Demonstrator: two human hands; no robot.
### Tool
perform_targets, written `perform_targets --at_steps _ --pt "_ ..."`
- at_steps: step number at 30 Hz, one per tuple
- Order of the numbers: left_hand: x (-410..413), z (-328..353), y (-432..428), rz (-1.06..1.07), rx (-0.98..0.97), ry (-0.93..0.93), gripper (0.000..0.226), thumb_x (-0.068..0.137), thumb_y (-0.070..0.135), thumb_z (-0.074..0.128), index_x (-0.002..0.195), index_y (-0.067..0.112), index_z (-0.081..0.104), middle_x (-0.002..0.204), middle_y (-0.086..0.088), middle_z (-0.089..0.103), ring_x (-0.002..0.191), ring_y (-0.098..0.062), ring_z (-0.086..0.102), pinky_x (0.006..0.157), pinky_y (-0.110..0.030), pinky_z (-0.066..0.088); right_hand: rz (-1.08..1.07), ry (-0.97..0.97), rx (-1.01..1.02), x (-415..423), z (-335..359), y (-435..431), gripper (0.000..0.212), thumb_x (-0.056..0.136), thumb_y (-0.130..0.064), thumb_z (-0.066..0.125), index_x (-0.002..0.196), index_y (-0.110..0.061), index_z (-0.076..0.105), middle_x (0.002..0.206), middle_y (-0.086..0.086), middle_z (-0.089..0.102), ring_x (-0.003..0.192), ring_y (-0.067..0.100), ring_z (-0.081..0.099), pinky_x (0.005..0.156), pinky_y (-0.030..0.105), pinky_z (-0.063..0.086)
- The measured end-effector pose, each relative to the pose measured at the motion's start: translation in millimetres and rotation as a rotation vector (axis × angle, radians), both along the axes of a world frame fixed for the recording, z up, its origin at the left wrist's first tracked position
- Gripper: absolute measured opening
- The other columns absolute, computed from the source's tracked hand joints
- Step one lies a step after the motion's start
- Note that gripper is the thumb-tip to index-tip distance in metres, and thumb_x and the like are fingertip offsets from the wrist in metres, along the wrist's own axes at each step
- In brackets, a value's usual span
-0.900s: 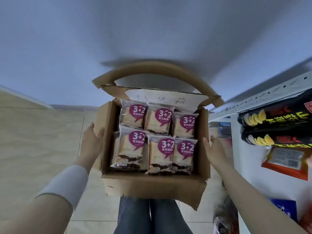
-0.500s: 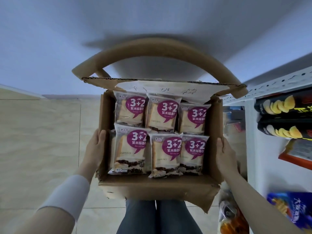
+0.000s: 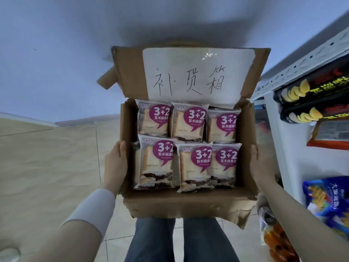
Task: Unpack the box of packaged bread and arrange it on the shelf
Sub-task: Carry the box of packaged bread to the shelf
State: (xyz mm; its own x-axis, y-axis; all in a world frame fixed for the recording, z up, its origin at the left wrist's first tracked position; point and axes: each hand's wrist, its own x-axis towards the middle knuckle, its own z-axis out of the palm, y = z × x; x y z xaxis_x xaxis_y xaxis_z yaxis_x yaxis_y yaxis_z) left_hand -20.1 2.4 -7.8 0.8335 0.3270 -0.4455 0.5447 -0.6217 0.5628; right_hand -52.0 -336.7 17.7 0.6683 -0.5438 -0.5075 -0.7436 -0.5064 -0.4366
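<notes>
I hold an open cardboard box [image 3: 188, 205] in front of me, above my legs. My left hand [image 3: 114, 165] presses flat on its left wall and my right hand [image 3: 261, 163] on its right wall. Inside lie several packs of bread [image 3: 188, 146] with purple "3+2" labels, in two rows of three. The far flap [image 3: 128, 72] stands up and carries a white paper sheet [image 3: 198, 72] with handwritten characters. The white shelf [image 3: 294, 163] is at my right.
The shelf holds black crisp tubes [image 3: 309, 99], an orange packet [image 3: 328, 137] and a blue snack bag [image 3: 328, 201]. More bagged snacks [image 3: 275, 235] sit low by the shelf foot. Beige tiled floor [image 3: 47, 167] spreads to the left, a pale wall behind.
The box has come up and closer to me, and its far flap now stands upright, showing the handwritten sheet. Both hands stay on the box sides.
</notes>
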Motion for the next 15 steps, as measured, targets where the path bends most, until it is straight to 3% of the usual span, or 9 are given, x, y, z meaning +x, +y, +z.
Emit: perform_targets --at_steps 7,11,15 --pt "-23.9 38.7 29.9 -0.223 -0.029 -0.058 0.032 0.100 0.030 0.029 0.084 0.012 0.050 0.081 -0.007 0.054 0.077 -0.026 0.048 0.067 -0.032 0.032 -0.171 -0.023 -0.070 -90.8 32.1 38.4 0.046 0.101 -0.028 0.028 0.137 -0.001 0.041 0.139 0.020 0.046 0.128 0.036 0.041 0.107 0.041 0.031" --pt "-46.4 62.0 44.9 -0.330 -0.028 -0.033 0.038 0.100 0.034 0.027 0.092 0.011 0.055 0.084 -0.008 0.058 0.081 -0.028 0.052 0.070 -0.033 0.036 -0.192 -0.026 -0.115 -146.9 54.8 58.8 0.043 0.101 -0.024 0.030 0.132 0.002 0.045 0.134 0.025 0.048 0.125 0.039 0.043 0.103 0.039 0.033" --pt "-75.1 79.0 50.2 -0.457 0.000 -0.035 0.035 0.100 0.035 0.029 0.087 0.012 0.053 0.082 -0.011 0.059 0.081 -0.031 0.054 0.069 -0.035 0.036 -0.282 -0.018 -0.095 -202.9 70.3 70.8 0.043 0.101 -0.028 0.031 0.131 -0.002 0.047 0.130 0.025 0.052 0.120 0.040 0.047 0.099 0.042 0.037"
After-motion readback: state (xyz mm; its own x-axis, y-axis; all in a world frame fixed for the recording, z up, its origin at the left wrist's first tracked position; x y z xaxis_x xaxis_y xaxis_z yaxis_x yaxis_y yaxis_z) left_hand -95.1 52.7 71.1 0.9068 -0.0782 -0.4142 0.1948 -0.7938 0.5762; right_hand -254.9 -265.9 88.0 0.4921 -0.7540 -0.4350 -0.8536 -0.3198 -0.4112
